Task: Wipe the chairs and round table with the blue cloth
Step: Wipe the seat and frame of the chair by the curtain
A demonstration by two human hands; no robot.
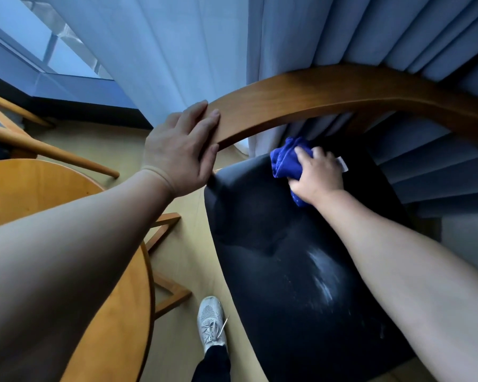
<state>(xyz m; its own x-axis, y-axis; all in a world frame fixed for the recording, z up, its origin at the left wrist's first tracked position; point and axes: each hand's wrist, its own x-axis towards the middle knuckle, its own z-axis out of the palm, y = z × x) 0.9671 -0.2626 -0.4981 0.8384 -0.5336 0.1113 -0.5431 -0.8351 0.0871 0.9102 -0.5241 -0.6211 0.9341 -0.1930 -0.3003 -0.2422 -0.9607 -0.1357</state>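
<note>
Fingers point(304, 153) of the right hand point(319, 175) curl round the bunched blue cloth point(283, 158), pressing it onto the rear of the black chair seat point(273, 271), right of centre. The left hand point(177, 150) clasps the curved wooden backrest point(342, 89) at centre, fingers on top and thumb at its near edge. The hands are apart. A pale smear point(323, 279) marks the seat at lower right. The round bench point(39, 188) fills the lower left, with a second chair's rails point(53, 153) at far left, a white shoe point(211, 323) at bottom centre and curtains point(177, 51) across the top.
</note>
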